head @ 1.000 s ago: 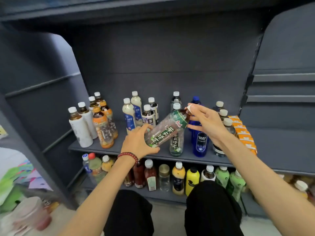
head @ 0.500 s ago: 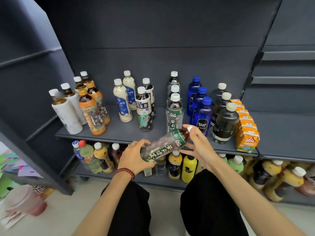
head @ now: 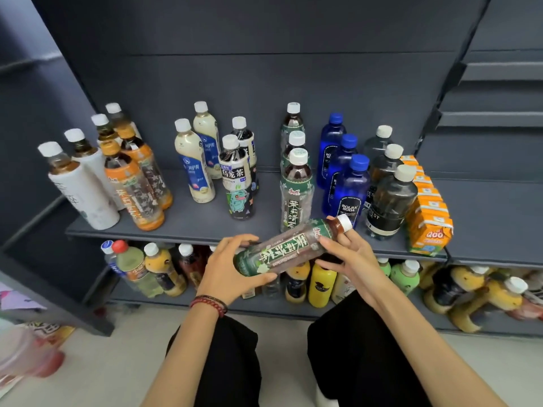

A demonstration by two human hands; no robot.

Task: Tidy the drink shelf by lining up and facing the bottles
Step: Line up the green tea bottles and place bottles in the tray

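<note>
The smooth, round clear plastic tea bottle with green label (head: 282,251) is held tilted, almost lying, just before the flat dark grey shelf board (head: 191,227). Its base is cupped by the left hand (head: 226,274); its neck is grasped by the right hand (head: 352,259).

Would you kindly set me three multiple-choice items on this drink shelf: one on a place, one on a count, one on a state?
1. Where on the upper shelf do the orange cartons stand? A. left end B. middle C. right end
2. How many blue bottles stand there? A. two B. three C. five
3. How is the green-label tea bottle held? A. upright, one hand B. tilted, both hands C. lying untouched
Answers: 1 C, they stand right of every bottle. 2 B, three blue caps show in a file. 3 B, the left hand grips its base, the right hand its neck.
</note>
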